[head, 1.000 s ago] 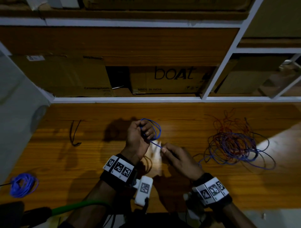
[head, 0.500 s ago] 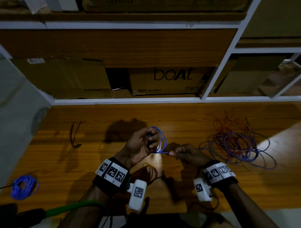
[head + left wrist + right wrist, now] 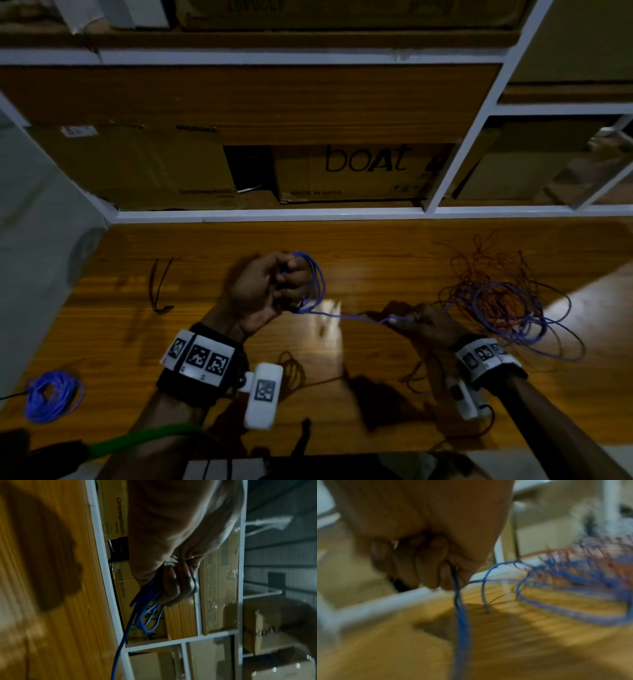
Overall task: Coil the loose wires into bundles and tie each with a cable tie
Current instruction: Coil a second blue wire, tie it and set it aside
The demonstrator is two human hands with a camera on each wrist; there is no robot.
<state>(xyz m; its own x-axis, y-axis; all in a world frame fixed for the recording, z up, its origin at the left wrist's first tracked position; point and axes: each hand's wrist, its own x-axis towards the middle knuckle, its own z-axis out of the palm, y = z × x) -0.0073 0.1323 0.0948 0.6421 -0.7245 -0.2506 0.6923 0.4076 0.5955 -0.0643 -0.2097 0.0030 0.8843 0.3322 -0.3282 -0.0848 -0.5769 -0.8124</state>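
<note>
Glossy, grained wooden tabletop [image 3: 359, 260] runs below white-framed shelves holding cardboard boxes, one printed "boAt" [image 3: 363, 171]. From the head view, the left hand [image 3: 270, 291] curls its fingers through a small coil of thin blue wire [image 3: 317, 281]; a single strand stretches taut rightward to the right hand [image 3: 424, 325], which pinches it. Beside that hand lies a loose tangle of blue and red wires [image 3: 496, 298]. A finished blue bundle [image 3: 51, 397] sits at the far left edge, and a thin black cable tie [image 3: 159, 287] lies bent on the wood.

Left wrist view: the fingers [image 3: 178, 584] clamp several rounded blue loops [image 3: 149, 616], one strand trailing down.

Right wrist view, blurred: the clenched fingers [image 3: 426, 561] grip the blue strand [image 3: 462, 622] hanging below them.
</note>
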